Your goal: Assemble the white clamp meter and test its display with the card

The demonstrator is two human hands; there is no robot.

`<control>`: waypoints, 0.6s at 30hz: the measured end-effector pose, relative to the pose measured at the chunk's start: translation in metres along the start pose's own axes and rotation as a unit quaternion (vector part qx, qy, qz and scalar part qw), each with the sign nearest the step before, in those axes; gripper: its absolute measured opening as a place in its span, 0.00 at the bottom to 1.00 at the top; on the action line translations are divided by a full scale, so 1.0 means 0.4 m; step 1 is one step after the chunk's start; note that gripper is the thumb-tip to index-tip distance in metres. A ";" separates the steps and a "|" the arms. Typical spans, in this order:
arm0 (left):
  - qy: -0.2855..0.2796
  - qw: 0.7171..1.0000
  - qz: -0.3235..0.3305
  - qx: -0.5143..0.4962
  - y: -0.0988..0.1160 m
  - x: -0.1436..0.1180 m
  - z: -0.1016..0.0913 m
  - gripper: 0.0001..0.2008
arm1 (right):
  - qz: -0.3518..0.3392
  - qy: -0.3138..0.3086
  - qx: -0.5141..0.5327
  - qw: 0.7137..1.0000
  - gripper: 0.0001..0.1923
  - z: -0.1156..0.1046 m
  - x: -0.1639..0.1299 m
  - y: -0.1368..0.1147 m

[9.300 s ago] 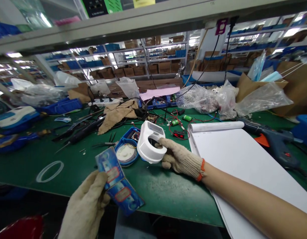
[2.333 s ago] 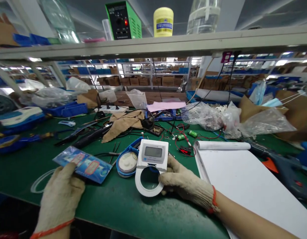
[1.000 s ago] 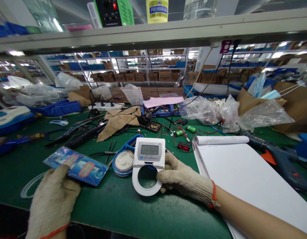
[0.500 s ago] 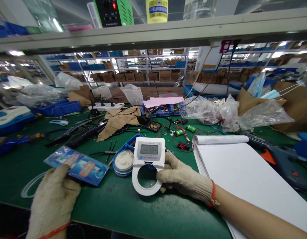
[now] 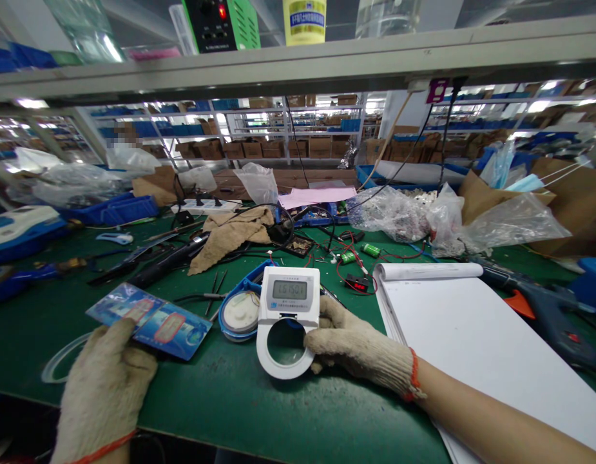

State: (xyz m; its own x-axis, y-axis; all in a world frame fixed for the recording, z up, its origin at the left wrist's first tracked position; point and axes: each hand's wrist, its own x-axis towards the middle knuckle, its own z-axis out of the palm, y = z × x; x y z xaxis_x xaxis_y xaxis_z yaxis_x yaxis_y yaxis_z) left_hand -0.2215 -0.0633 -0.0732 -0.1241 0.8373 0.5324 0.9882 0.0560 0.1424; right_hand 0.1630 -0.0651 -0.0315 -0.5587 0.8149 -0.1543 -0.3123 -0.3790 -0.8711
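In a knit glove, my right hand (image 5: 353, 341) grips the side of a white meter housing (image 5: 288, 306) with a ring-shaped lower part and a small digital display. The housing is upright, its display facing me. My left hand (image 5: 104, 380), also gloved, pinches a blue printed card (image 5: 150, 321) by its lower left edge, thumb on top. Behind the housing, partly hidden by it, lies a blue-rimmed round meter (image 5: 240, 314) with a whitish face. A loop of clear tubing (image 5: 56, 367) rests beside my left hand.
A white paper pad (image 5: 471, 335) lies at the right, with a dark power tool (image 5: 544, 316) beyond it. Green batteries (image 5: 372, 250) with red wires, a brown cloth (image 5: 234, 232) and plastic bags (image 5: 394, 212) lie farther back. A shelf (image 5: 298, 64) spans overhead.
Digits on the display look different. Both hands, the card and the housing stay almost where they were.
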 end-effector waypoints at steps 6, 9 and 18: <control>0.033 0.999 0.025 0.017 0.004 -0.001 0.001 0.08 | -0.004 -0.002 -0.002 1.000 0.37 -0.002 0.004 0.003; 0.024 0.999 0.014 0.020 0.005 -0.002 0.000 0.09 | -0.012 -0.006 -0.001 1.000 0.37 -0.003 0.005 0.005; 0.016 1.000 0.012 0.021 -0.005 -0.008 0.004 0.09 | 0.003 0.002 -0.004 1.000 0.37 -0.005 0.004 0.007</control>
State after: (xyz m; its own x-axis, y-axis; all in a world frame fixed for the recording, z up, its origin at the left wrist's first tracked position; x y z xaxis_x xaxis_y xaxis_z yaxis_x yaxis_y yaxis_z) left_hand -0.2228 -0.0651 -0.0765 -0.1027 0.8205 0.5623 0.9937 0.0598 0.0943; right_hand 0.1628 -0.0639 -0.0351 -0.5576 0.8144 -0.1605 -0.3032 -0.3798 -0.8740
